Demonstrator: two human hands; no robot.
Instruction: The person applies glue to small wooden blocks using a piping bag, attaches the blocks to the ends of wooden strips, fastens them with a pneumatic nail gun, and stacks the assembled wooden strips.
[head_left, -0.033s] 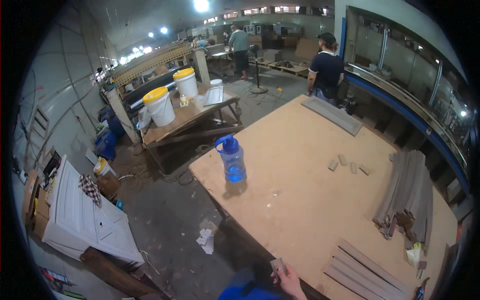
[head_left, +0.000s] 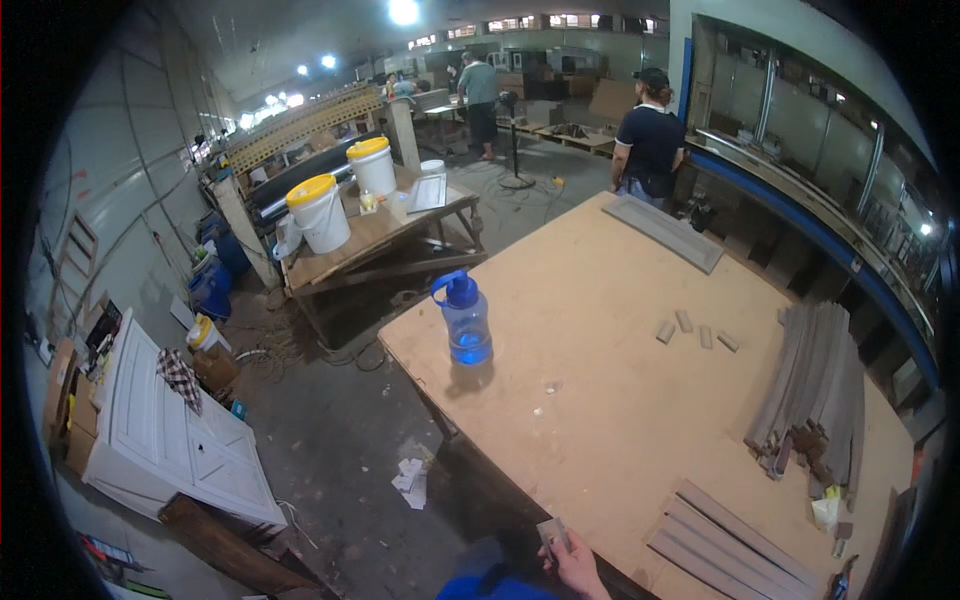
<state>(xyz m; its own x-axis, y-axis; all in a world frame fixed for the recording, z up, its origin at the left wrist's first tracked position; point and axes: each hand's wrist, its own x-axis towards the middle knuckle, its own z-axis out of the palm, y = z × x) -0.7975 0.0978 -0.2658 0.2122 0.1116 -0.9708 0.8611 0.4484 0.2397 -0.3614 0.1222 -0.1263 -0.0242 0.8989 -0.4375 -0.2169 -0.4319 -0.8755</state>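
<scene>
My right hand (head_left: 575,566) is at the near edge of the large wooden table (head_left: 600,420), just right of my blue clothing. Its fingers are closed around a small grey-brown wood block (head_left: 551,537), which stands upright in the grip. Several similar small blocks (head_left: 706,337) lie loose farther back on the tabletop. To the right of the hand, several long grey-brown wood strips (head_left: 735,540) rest side by side. My left hand is out of view.
A blue-capped water bottle (head_left: 468,325) stands near the table's left edge. A pile of strips (head_left: 815,385) lies at the right, and a grey panel (head_left: 665,232) at the far edge. Beyond it stands a person (head_left: 650,140). White buckets (head_left: 322,220) sit on another table.
My right hand has shifted very slightly left with the wood block still in it. The things on the table have stayed in place.
</scene>
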